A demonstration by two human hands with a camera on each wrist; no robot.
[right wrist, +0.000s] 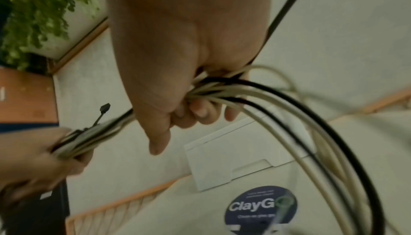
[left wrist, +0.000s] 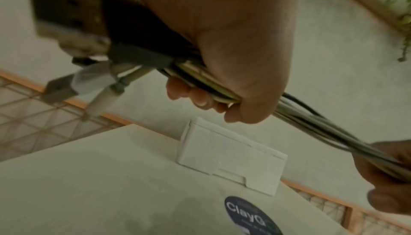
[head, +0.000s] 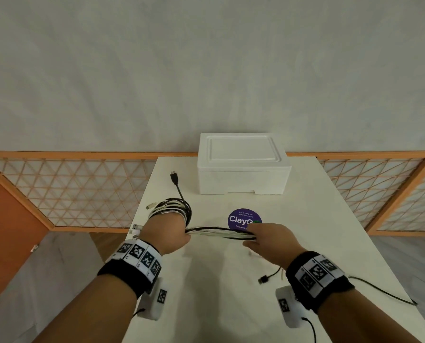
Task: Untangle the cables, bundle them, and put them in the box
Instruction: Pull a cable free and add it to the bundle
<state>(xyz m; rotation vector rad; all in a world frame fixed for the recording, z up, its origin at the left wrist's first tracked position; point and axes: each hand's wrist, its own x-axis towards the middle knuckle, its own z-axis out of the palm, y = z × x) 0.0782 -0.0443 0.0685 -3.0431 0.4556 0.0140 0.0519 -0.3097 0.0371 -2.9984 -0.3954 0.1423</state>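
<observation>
Entry: bundling step, judged partly done. The thin black and off-white cables run as one gathered strand between my two hands, held above the pale rectangular surface. I keep the strand fairly taut, I judge so that each turn lies flat instead of kinking.

Coil: several turns of the same cables sit wrapped around my left hand, toward its 12 o'clock side. Using the hand as a former keeps the loops one size. A black plug end trails off the coil toward 12 o'clock; pale connectors hang at 9 o'clock, off the surface edge.

Left grip: closed around the strand, fingers curled under it, confirmed in the left wrist view. Forearm comes in from 7 o'clock, back of hand up.

Right grip: my right hand is closed on the strand at 3 o'clock of the left one, fingers curled round it in the right wrist view. Loose tails drop behind it toward 5 o'clock, one black plug lying on the surface. Forearm enters from 5 o'clock.

Destination: the white foam box with its lid on stands at 12 o'clock, well apart from the cables. A round purple sticker lies between.
</observation>
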